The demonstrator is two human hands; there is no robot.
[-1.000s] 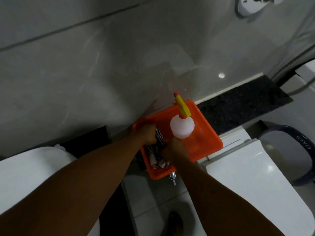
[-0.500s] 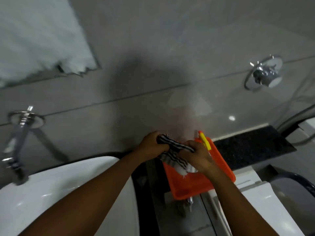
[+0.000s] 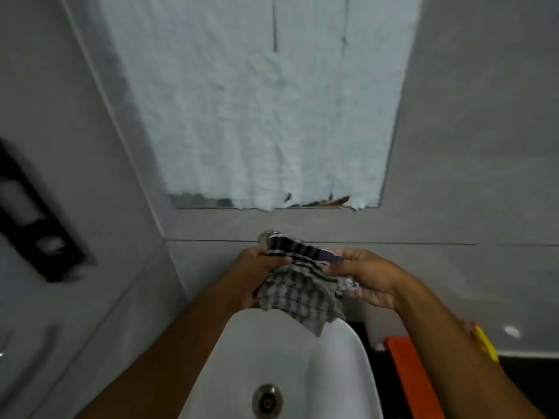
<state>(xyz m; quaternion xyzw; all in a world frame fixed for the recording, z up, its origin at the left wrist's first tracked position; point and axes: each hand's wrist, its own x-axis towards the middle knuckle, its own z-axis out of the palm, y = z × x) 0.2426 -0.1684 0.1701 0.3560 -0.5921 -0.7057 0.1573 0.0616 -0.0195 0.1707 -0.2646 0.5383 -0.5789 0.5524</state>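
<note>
Head view. Both forearms reach forward over the white wash basin (image 3: 272, 352) and converge above its far rim. The left hand (image 3: 257, 267) is curled, fingers closed around the bunched left end of a checked cloth (image 3: 302, 294). The right hand (image 3: 369, 276) grips the cloth's other end, thumb on top and fingers folded beneath. The cloth is thin woven fabric: dark stripes on the upper band stretched between the hands, and a grey check on the crumpled part hanging down over the basin's far rim. The basin is smooth, glossy and rounded, with a round metal drain (image 3: 267, 400) at its bottom. A chrome fitting (image 3: 266, 237) shows just beyond the basin's far rim, partly hidden by the cloth. High above the basin is a rectangular panel covered in wrinkled white sheeting (image 3: 266, 101), ragged along its lower edge, set in a matte grey tiled wall (image 3: 469, 146). Right of the basin lies an orange plastic tray (image 3: 408, 373); a yellow plastic piece (image 3: 485, 343) shows past the right forearm, its form unclear. Left of the basin a dark fixture (image 3: 39, 237) is too blurred to identify.
</note>
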